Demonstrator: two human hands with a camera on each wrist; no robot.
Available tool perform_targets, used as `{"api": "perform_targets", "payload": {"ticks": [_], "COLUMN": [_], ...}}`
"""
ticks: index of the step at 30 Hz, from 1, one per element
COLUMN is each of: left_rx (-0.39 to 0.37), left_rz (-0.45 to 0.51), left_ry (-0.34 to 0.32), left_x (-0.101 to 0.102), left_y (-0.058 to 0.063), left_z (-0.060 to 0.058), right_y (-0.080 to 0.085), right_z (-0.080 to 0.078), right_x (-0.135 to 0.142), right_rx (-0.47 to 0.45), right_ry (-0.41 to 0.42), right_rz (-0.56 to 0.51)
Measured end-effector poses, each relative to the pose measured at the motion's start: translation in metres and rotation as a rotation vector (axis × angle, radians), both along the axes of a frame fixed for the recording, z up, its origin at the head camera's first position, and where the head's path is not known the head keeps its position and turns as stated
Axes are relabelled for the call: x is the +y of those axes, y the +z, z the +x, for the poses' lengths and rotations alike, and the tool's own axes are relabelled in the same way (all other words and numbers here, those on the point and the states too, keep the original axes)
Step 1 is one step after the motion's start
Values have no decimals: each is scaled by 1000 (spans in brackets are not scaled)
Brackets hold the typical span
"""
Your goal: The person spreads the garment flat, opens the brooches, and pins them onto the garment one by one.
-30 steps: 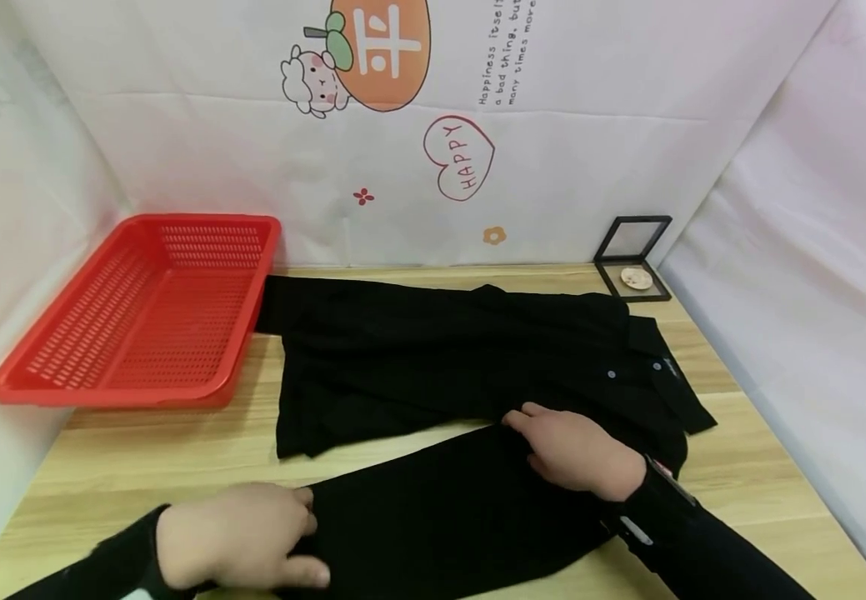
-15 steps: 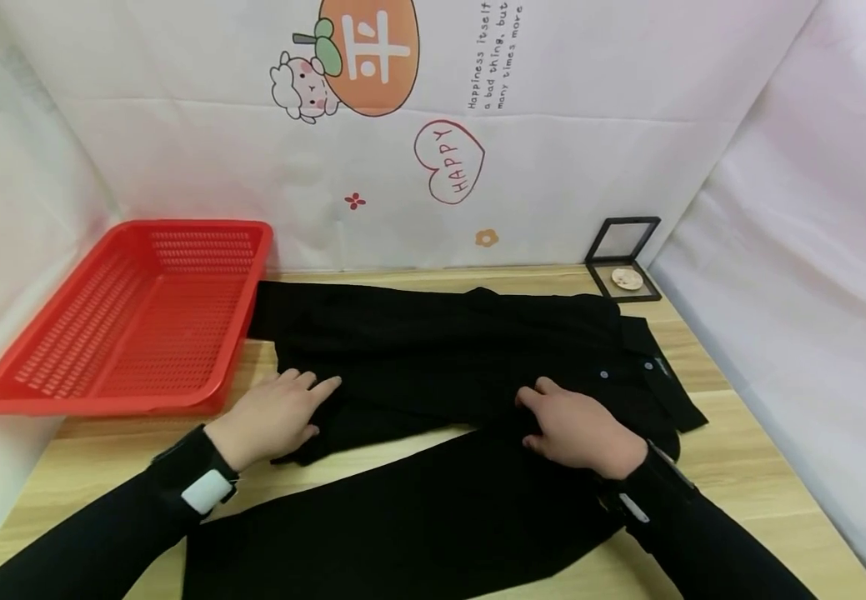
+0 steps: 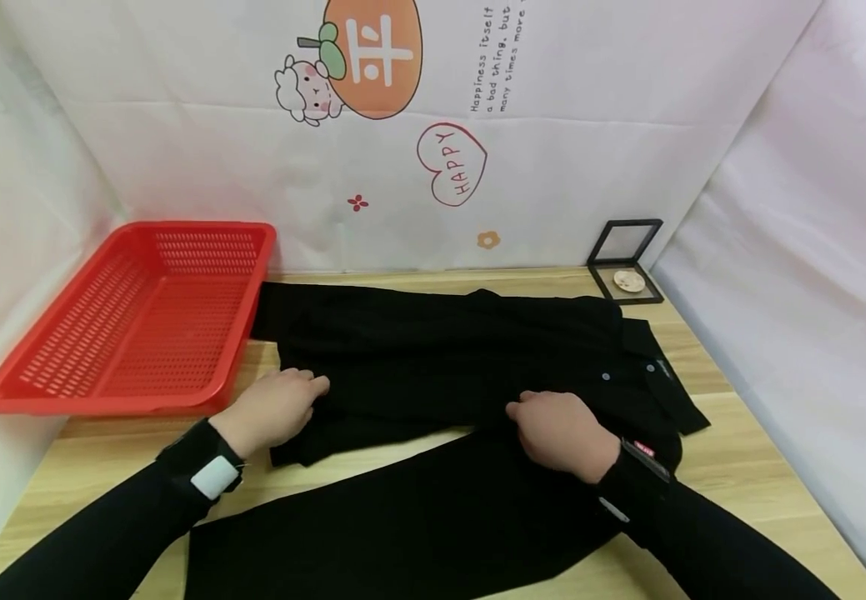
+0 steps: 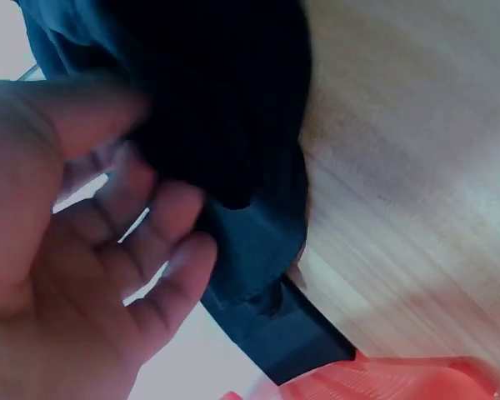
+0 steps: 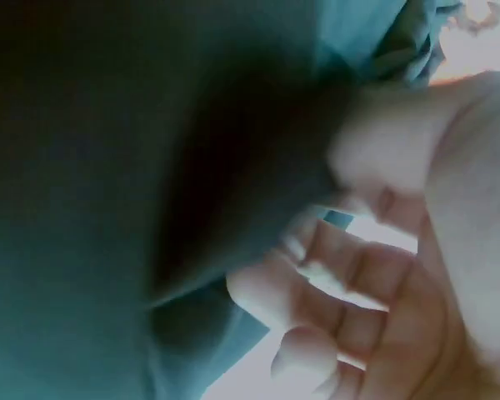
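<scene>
A black button-up shirt (image 3: 417, 350) lies across the table, its collar (image 3: 676, 387) to the right and its hem to the left. One sleeve (image 3: 372, 533) slants out along the near side; the end of the other shows beside the basket. At the hem's near corner, my left hand (image 3: 273, 408) pinches the cloth (image 4: 233, 142) between thumb and fingers. My right hand (image 3: 563, 433) grips a fold of the shirt's near side where the sleeve joins. In the right wrist view, a dark fold (image 5: 258, 167) runs up to the thumb and fingers, though blur hides the fingertips.
A red plastic basket (image 3: 170, 325) stands at the left, against the shirt's far sleeve. Toward the back right corner is a small black frame stand (image 3: 658, 292) with a pale round piece (image 3: 629, 281). White printed cloth (image 3: 575, 183) walls the wooden table (image 3: 748, 467).
My left hand has moved from the near sleeve up to the hem, and its spread fingers have closed on the cloth. The right hand's fingers have drawn in on the shirt's side.
</scene>
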State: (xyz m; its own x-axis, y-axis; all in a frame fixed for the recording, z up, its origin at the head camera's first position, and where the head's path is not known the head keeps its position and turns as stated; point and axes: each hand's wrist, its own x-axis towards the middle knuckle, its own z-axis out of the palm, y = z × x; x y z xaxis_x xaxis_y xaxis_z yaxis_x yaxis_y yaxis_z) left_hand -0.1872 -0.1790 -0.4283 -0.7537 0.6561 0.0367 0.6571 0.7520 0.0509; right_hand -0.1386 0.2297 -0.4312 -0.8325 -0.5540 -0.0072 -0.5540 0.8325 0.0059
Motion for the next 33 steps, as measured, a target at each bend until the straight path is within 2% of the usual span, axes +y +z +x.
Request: {"api": "perform_targets", "payload": {"ticks": [2,5,7,9,12,16,20,22,23,25,29,33], "left_rx": [53,141,225,312,409,432,433,436,437,440,425,407], "left_rz": [57,228,345,431,480,482,477,481,486,500,542,534], "left_ry": [22,49,39,3,-53,-91,-102,-114,-125,-163,-271,-327], "left_x": [0,0,0,0,-2,-4,-5,-5,-5,-4,-4,-5], "left_y": [3,14,26,37,50,57,58,57,57,57,58,58], "left_z": [0,0,2,7,15,22,26,29,30,34,42,48], "right_y": [6,18,26,34,41,41,33,28,25,21,20,20], "right_z": [-3,-11,-15,-17,-19,-20,-19,-19,-19,-18,-17,-17], "right_x": [1,6,12,18,28,36,40,41,41,41,44,46], "right_rx": [17,24,21,14,-19,-141,-325,-350,-336,-250,-48,36], "right_ry": [-34,-129,-177,-190,-145,-49,12,47,66,63,-4,-55], "right_rz": [-47,-148,-217,-277,-352,-410,-375,-326,-311,-275,-247,-219]}}
